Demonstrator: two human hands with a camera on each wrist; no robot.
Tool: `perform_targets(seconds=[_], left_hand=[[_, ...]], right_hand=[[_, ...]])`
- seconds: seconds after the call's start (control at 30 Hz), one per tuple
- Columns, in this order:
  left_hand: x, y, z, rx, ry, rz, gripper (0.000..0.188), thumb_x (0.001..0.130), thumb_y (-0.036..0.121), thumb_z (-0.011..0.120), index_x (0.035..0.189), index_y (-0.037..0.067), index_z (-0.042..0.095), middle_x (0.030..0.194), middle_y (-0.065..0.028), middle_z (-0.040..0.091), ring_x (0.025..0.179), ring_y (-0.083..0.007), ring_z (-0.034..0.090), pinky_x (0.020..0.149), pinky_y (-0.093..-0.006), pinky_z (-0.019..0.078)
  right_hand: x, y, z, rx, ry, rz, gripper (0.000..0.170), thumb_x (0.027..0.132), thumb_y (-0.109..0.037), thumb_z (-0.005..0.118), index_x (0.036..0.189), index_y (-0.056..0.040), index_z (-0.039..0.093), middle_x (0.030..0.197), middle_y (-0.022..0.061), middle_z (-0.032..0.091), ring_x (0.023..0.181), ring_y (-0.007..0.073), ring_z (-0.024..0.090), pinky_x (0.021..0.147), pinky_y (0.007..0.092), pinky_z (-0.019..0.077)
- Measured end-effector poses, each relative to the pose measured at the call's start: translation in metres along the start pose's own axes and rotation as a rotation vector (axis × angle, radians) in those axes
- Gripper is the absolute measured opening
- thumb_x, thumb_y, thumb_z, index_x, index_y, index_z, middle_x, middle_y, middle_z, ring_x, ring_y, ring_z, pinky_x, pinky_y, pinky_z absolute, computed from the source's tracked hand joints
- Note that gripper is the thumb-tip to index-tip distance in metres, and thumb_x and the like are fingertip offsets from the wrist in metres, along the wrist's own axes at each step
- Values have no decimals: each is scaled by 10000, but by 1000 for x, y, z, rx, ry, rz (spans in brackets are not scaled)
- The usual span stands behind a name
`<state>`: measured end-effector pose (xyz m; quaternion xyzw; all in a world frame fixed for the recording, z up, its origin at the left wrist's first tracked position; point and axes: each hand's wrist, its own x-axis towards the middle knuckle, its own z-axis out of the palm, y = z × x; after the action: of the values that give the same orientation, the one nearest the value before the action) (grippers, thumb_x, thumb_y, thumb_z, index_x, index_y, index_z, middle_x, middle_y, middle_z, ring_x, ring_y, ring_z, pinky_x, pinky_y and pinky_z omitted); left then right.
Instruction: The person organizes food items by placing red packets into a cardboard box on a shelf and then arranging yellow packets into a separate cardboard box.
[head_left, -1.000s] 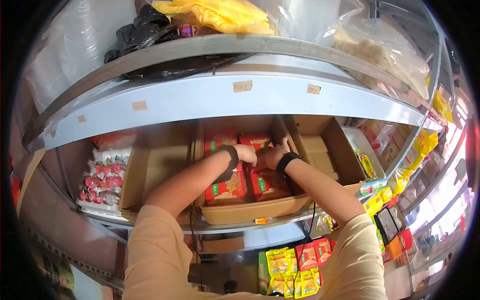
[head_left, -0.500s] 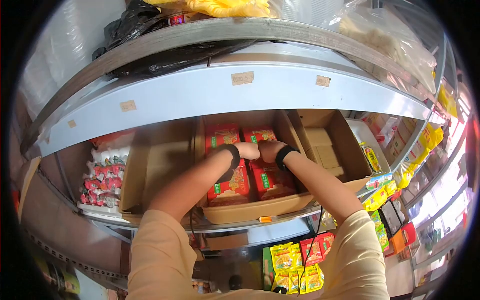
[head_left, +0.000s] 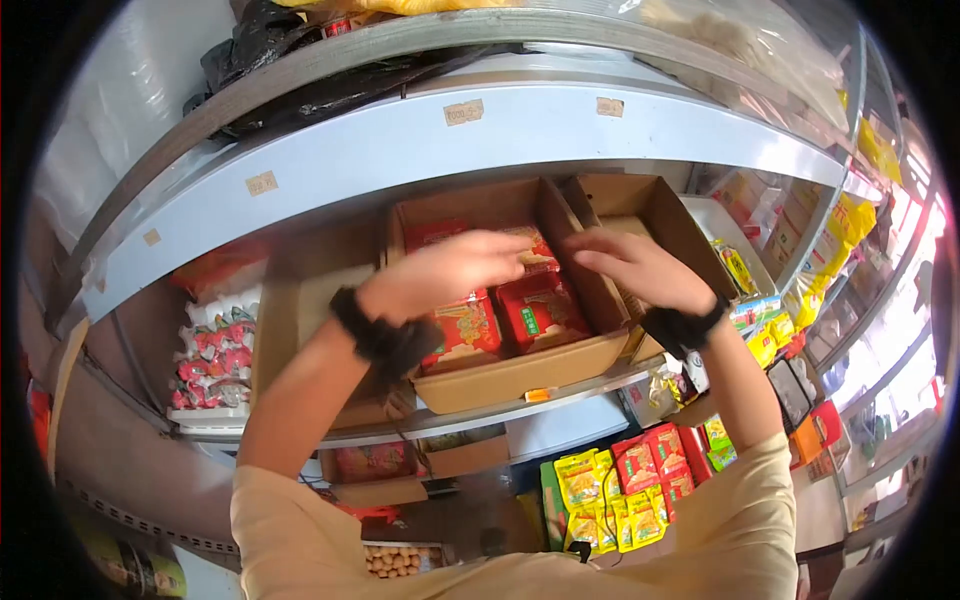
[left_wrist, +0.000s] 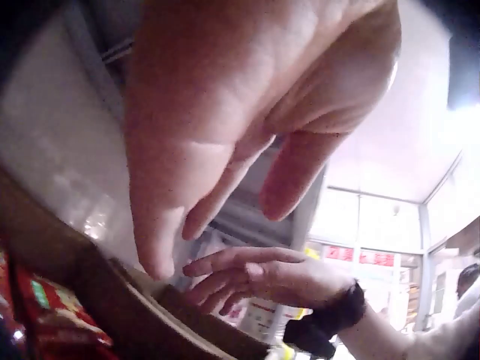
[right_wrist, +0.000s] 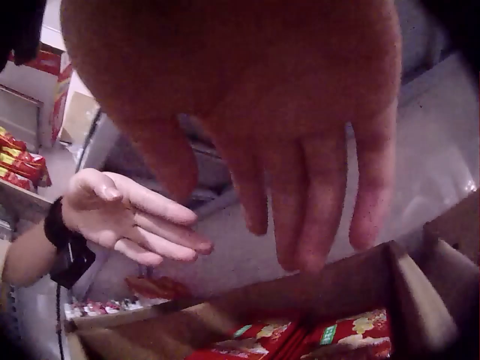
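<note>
- Left hand [head_left: 450, 272]: fingers extended, above the box [head_left: 520, 376].
- Right hand [head_left: 645, 270]: fingers extended, near the box's right wall.
- Red packets [head_left: 545, 315] lie inside.

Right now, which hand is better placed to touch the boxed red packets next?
Probably the left hand: in the head view it appears over the red packets, whereas the right hand mostly overlaps the neighbouring box.

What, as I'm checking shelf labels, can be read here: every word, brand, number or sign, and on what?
"7000", probably, then unclear marks: the large tag on the shelf edge.
Too small or blurred: the other shelf tags.
Too blurred: print on the red packets in the carton.
Too small: print on the yellow packets below.
Too blurred: the distant red sign, left wrist view.
</note>
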<state>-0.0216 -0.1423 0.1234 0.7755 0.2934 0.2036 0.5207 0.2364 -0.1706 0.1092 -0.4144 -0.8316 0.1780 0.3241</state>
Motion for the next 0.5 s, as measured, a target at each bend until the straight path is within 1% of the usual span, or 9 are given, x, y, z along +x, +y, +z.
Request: perform_targets(seconds=[0.1,0.13,0.17,0.2,0.27,0.3,0.37,0.43,0.5], left_hand=[[-52,41,39,108,-157,46,514,922,136,460,1368,-8,250,1416,-154,281,1302,-229,289,1042,-301,272],[-63,44,50,171,-195,58,522,925,126,454,1376,-5,227,1416,-147,282,1294,-222,302,1040,-299,276],[-77,54,62,73,-250,-4,528,922,109,455,1376,-14,217,1424,-143,265,1297,-218,294,1042,-305,276],[-83,47,71,117,-290,88,536,916,101,460,1374,-26,213,1437,-143,238,1293,-213,300,1035,-309,283],[-95,47,89,259,-385,194,543,906,87,471,1376,-19,220,1446,-141,219,1310,-214,271,1035,-309,276],[-98,42,99,250,-416,246,547,903,107,474,1372,-21,226,1431,-169,234,1309,-238,273,1039,-315,264],[-100,30,118,228,-490,350,556,896,148,480,1364,-27,236,1402,-223,264,1306,-287,277,1045,-326,239],[-95,8,139,42,-577,353,561,890,127,492,1366,-23,238,1398,-219,271,1314,-279,261,1048,-328,234],[-85,-19,161,-156,-647,307,557,887,86,493,1371,-14,237,1390,-208,292,1320,-257,250,1050,-327,230]], right_hand=[[-65,-31,-18,58,68,107,344,914,-264,452,1042,35,565,919,166,629,887,261,603,782,328,448],[-82,-38,-23,75,62,128,336,919,-252,442,1029,39,567,903,162,631,875,252,605,777,327,448],[-97,-53,-28,31,60,113,317,929,-229,422,1023,35,568,879,153,630,860,229,608,774,320,449],[-114,-57,-29,105,90,200,296,929,-200,416,1030,34,567,886,137,629,868,202,594,786,306,440],[-147,-73,-29,108,200,242,317,930,-211,403,1045,38,562,910,118,625,875,182,571,806,301,423],[-162,-81,-30,86,216,271,373,938,-251,365,1054,47,558,940,109,619,866,178,550,822,307,409],[-195,-84,-17,181,379,257,518,942,-368,267,1049,39,569,890,107,630,821,178,555,789,300,401],[-229,-88,-5,224,500,371,605,930,-445,226,1041,36,576,840,104,638,785,172,562,753,288,393],[-260,-86,3,146,501,522,591,934,-432,235,1040,38,576,843,103,638,782,167,561,749,288,394]])
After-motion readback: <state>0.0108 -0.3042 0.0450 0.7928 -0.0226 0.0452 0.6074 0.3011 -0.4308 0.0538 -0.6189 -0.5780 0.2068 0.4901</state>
